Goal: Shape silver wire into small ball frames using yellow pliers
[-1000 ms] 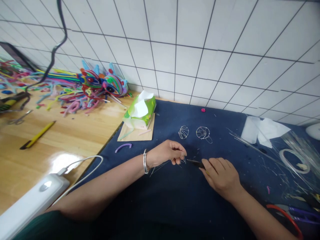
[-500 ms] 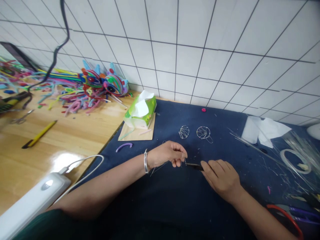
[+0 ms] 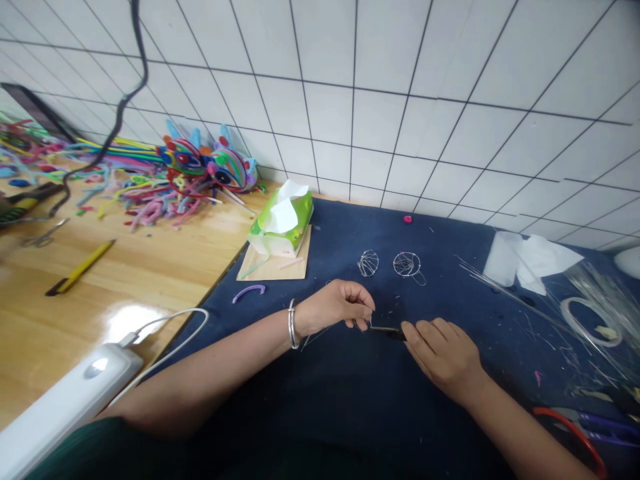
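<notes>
- Clearly, the left hand pinches a piece of thin silver metal wire between thumb and fingertips, just above the dark blue cloth.
- The right hand has its fingers wrapped around a slim, dark-handled metal tool, whose tip meets the wire at the left fingertips; whether the tip grips it is too small to tell.
- Beyond the hands, two round silver wire frames lie side by side on the cloth, apart from each other.
- A bright green soft tissue packet holds white paper tissue, one sheet poking out of its top.
- The packet sits on a flat tan square board, near a curved purple fuzzy strip.
</notes>
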Tool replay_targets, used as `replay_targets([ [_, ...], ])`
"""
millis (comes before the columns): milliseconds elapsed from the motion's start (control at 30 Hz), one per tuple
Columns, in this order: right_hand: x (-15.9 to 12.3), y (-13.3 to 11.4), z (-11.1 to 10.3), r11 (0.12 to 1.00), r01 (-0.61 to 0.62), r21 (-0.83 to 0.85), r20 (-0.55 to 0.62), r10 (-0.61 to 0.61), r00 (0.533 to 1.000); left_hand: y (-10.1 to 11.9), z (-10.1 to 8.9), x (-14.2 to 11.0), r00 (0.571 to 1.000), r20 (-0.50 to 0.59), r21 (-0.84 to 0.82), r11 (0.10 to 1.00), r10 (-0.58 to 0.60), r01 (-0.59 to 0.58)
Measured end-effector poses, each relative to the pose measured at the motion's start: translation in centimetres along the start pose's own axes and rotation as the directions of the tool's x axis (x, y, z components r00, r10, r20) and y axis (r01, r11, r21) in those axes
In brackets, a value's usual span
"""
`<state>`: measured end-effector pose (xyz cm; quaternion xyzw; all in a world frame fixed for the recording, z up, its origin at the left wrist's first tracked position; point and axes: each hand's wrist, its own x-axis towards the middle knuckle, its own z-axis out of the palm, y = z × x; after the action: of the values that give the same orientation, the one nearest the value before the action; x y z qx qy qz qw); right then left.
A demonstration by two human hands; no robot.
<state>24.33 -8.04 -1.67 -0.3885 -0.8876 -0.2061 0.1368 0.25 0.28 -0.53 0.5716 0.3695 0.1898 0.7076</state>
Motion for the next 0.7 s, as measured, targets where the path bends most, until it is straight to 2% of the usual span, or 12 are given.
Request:
replay_targets([
  [100, 0.3, -0.1, -0.2, 1.0, 0.002, 0.029, 0.032, -0.003, 0.999, 0.2, 0.4, -0.2, 0.998, -0.029, 0.08, 0.995, 0.057, -0.055],
  [233, 0.6, -0.1, -0.3, 0.993, -0.025, 0.112, 0.084, 0.015, 0.996, 0.6, 1.0, -0.7, 0.975, -0.042, 0.274, 0.941, 0.218, -0.198],
  [333, 0.7, -0.1, -0.2, 0.972, -0.08, 0.221, 0.143, 0.049, 0.989, 1.0, 1.3, -1.1, 0.944, -0.005, 0.492, 0.823, 0.329, -0.285],
  [433, 0.7, -0.2, -0.2, 0.938, -0.135, 0.32, 0.204, 0.071, 0.976, 1.2, 1.3, -1.3, 0.908, 0.117, 0.632, 0.675, 0.402, -0.38],
  [567, 0.8, -0.5, -0.3, 0.912, -0.164, 0.376, 0.26, 0.066, 0.963, 1.2, 1.0, -1.3, 0.878, 0.263, 0.692, 0.555, 0.401, -0.461],
  [700, 0.8, -0.6, -0.4, 0.904, -0.17, 0.392, 0.277, 0.06, 0.959, 1.3, 1.0, -1.3, 0.88, 0.299, 0.705, 0.536, 0.368, -0.464],
])
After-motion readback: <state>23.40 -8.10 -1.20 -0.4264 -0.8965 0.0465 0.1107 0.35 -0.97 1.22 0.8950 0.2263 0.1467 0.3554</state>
